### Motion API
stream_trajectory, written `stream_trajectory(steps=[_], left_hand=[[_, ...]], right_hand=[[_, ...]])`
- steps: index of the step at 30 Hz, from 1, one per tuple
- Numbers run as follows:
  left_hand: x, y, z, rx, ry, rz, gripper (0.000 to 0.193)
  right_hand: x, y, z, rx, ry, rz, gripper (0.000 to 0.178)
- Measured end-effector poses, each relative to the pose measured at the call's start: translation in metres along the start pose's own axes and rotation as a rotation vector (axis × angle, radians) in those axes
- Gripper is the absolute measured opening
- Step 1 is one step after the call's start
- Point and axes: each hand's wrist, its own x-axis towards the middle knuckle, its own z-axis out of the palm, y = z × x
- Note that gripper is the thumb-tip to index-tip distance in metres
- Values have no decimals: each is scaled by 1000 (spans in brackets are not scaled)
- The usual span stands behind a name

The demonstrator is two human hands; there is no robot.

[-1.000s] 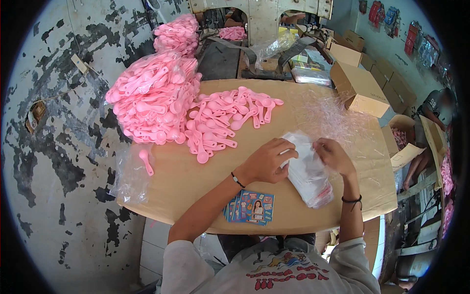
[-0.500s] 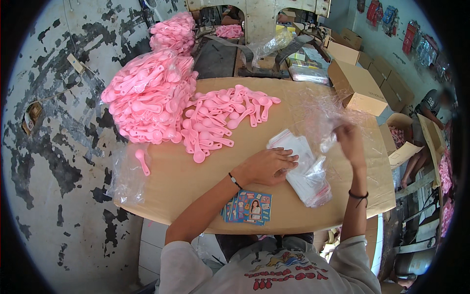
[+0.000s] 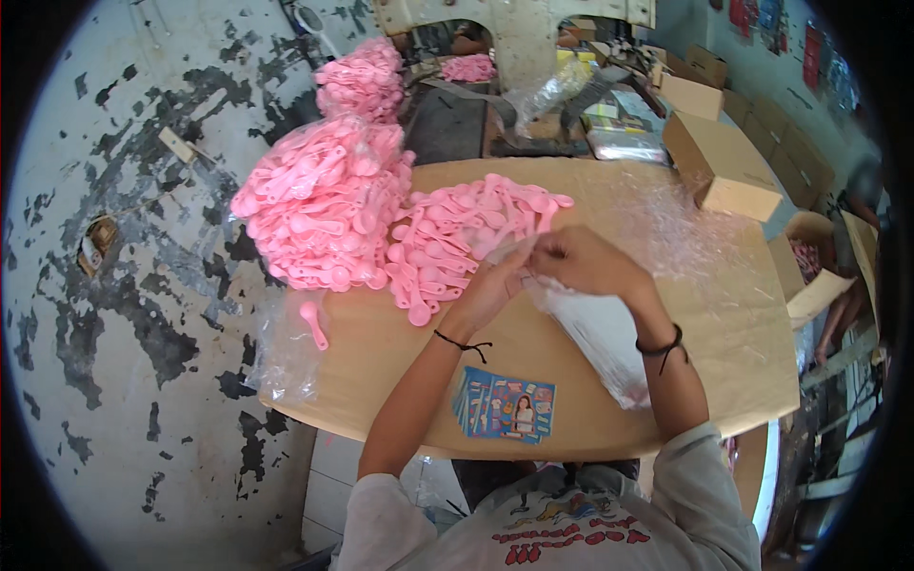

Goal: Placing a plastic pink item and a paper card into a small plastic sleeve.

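Observation:
My left hand (image 3: pixel 492 288) and my right hand (image 3: pixel 588 263) meet above the middle of the table, fingers pinched together on a thin clear plastic bag (image 3: pixel 506 249). Its see-through film lies over the edge of a loose heap of pink plastic measuring spoons (image 3: pixel 433 249), blurring its outline. Under my right hand and forearm, a stack of clear flat bags (image 3: pixel 602 344) lies partly covered. Nearer to me, a fanned pile of blue printed cards (image 3: pixel 509 407) sits between my forearms.
Large clear sacks of pink spoons (image 3: pixel 324 205) stand at the back left. One single spoon (image 3: pixel 313 325) lies on plastic film (image 3: pixel 284 354) at the left edge. Crumpled film (image 3: pixel 681 228) and a cardboard box (image 3: pixel 721 164) are at the right. Another person sits far right.
My right hand has come left from the crumpled film, and my left hand has lifted off the bag stack. Both now meet on a clear bag. The whole view has shifted slightly.

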Motion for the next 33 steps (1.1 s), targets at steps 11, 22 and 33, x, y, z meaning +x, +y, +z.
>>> stream_trajectory(steps=[11, 22, 33], left_hand=[[-10, 39, -35, -173, 494, 61, 46], [-2, 11, -41, -88, 519, 28, 37], [-4, 21, -25, 34, 639, 121, 35]], right_hand=[[-30, 1, 88, -158, -657, -224, 54], [-9, 3, 74, 41, -622, -39, 22], [10, 77, -1, 355, 126, 126, 17]])
